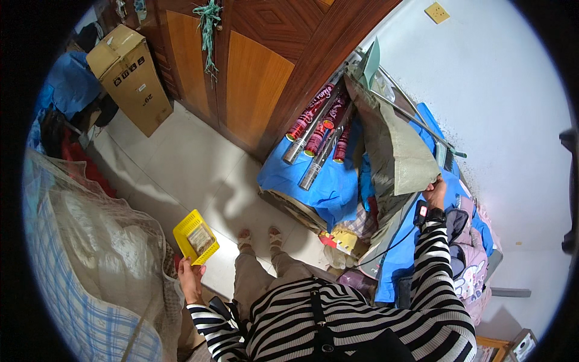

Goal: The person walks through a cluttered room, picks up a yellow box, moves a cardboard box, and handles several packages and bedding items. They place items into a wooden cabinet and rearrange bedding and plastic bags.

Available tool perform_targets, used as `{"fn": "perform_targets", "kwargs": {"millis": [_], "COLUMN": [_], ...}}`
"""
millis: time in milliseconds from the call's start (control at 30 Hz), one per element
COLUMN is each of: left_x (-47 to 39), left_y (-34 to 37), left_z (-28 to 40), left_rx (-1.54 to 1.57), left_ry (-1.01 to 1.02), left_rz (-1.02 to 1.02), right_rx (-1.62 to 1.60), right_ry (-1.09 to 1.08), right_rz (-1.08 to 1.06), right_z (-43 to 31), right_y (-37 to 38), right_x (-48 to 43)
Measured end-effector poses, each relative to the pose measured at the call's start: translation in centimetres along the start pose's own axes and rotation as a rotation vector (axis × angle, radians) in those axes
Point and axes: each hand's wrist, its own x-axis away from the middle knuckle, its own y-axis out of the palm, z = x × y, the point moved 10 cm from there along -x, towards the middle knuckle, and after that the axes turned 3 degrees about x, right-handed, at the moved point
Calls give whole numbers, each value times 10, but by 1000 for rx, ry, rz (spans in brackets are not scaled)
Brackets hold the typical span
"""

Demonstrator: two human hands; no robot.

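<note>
My left hand [192,277] grips the near edge of a small yellow plastic basket [183,228] held above the tiled floor. In the basket lies a flat item [201,240] in clear wrapping; what it is cannot be told. My right hand [435,192] is closed on the corner of a greenish-grey woven plastic sack [409,156], beside the pile against the wall. To the left of the sack, several red and silver party popper tubes [316,135] rest on blue non-woven cloth [294,174].
A tall cardboard box [138,90] stands by the wooden wardrobe doors [258,81]. Netting-covered bedding [104,235] is at the left. A pale green dustpan [371,63], metal poles and a pink bag [472,267] lie along the white wall.
</note>
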Motion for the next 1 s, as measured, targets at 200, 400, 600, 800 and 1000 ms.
{"fn": "perform_targets", "kwargs": {"millis": [200,400,600,800,1000], "left_x": [-4,2,22,35,63], "left_y": [-10,8,19,17,37], "left_z": [-8,2,20,21,38], "left_rx": [-1,25,17,-2,-37], "left_ry": [-6,-5,87,98,116], "left_rz": [27,-9,-12,127,157], "right_rx": [372,1444,1755,1680,1669], "right_ry": [54,52,-366,-381,-74], "right_rz": [34,-910,-1130,-1229,-1286], "right_z": [86,325,359,379,398], "right_y": [29,147,167,121,68], "right_x": [36,138,153,132,120]}}
